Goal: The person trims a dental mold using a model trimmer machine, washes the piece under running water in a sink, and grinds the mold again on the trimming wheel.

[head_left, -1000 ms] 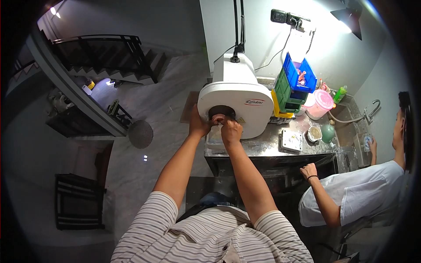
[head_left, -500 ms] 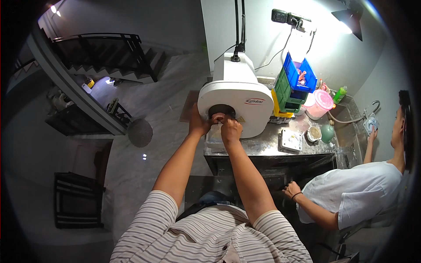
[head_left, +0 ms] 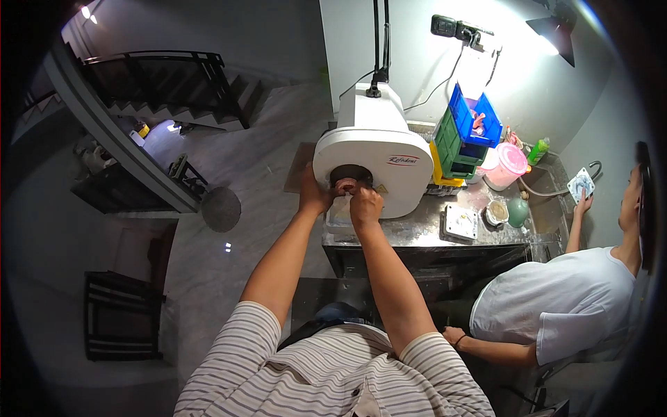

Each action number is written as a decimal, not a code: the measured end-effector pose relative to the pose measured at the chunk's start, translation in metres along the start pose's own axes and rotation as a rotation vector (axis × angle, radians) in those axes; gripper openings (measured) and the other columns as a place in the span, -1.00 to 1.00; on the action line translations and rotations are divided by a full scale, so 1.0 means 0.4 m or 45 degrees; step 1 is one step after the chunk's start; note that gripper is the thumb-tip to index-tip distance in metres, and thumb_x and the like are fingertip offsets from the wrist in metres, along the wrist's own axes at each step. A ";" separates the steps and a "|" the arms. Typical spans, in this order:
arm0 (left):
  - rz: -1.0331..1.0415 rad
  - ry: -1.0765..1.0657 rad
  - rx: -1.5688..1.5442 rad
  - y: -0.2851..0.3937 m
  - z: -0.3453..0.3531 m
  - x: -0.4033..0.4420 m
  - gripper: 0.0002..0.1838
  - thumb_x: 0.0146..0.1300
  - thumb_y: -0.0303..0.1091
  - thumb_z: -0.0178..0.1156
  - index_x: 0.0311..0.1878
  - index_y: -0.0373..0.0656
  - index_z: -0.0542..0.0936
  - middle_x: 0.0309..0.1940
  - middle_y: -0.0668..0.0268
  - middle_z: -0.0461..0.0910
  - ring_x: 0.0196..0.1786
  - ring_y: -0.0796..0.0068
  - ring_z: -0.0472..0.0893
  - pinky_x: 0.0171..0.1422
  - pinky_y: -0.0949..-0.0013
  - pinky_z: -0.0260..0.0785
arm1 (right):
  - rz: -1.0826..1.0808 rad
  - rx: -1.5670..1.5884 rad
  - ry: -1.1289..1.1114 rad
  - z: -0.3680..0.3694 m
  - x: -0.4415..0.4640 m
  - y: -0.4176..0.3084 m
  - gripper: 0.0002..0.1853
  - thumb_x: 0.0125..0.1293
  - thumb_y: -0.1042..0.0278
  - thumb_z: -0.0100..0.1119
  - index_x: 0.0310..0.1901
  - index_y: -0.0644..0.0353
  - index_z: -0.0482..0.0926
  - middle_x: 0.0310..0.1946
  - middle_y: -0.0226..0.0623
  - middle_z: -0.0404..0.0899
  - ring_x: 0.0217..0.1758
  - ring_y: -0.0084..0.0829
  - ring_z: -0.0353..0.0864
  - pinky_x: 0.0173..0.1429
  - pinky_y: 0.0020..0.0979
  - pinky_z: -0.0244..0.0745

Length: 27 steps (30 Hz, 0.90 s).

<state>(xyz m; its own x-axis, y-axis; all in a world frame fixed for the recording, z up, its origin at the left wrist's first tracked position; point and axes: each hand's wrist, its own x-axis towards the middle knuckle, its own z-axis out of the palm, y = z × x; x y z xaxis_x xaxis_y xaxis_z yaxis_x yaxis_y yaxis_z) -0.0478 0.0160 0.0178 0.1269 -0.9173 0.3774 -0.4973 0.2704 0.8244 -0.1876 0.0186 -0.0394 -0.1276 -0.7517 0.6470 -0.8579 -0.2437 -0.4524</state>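
reaching forward, both hands meet at the round opening of the white machine. the right hand has its fingers bent, and it seems to pinch the reddish piece. the left hand is at the other side of the piece; its fingertips are hidden, so i cannot tell how it grips. the piece is at the mouth of the opening, between the hands.

as i judge, bringing the piece to the machine is done, but the work on it is not finished, because the hands have not yet left it. how much of its surface is ready, i cannot tell.

below the opening is a tray. to the right, on the bench, lie a white block, a cup and a green bowl. farther, a co-worker's hand holds up a plate near the sink.
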 end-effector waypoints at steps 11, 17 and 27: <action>0.090 -0.068 -0.168 -0.017 -0.003 0.012 -0.01 -0.42 -0.29 0.78 0.18 -0.23 0.45 0.12 0.06 0.58 0.24 0.09 0.58 0.33 0.10 0.44 | -0.046 0.032 0.020 0.007 0.001 0.009 -0.96 0.14 0.46 0.22 -0.39 0.08 0.63 -0.52 -0.16 0.70 -0.43 -0.11 0.74 -0.35 -0.08 0.61; 0.040 -0.018 -0.095 -0.001 -0.001 0.008 0.00 -0.40 -0.24 0.78 0.20 -0.24 0.46 0.09 0.05 0.60 0.21 0.10 0.60 0.30 0.09 0.46 | -0.027 0.049 -0.011 -0.009 0.003 -0.001 -0.91 0.11 0.51 0.17 -0.40 0.10 0.65 -0.48 -0.15 0.71 -0.40 -0.08 0.75 -0.32 -0.08 0.62; 0.038 -0.020 -0.158 0.022 -0.007 -0.003 -0.09 -0.30 -0.29 0.72 0.19 -0.25 0.46 0.09 0.04 0.61 0.19 0.08 0.62 0.28 0.10 0.48 | -0.033 0.329 0.030 0.023 -0.001 0.016 -0.83 0.08 0.58 0.12 -0.39 0.09 0.68 -0.40 -0.18 0.75 -0.36 -0.11 0.76 -0.32 -0.12 0.62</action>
<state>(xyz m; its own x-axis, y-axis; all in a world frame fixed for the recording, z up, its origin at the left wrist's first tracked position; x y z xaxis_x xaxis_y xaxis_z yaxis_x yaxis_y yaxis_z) -0.0500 0.0204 0.0259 0.0997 -0.9126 0.3965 -0.3907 0.3306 0.8591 -0.1885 0.0117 -0.0482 -0.1212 -0.7293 0.6734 -0.7060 -0.4135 -0.5749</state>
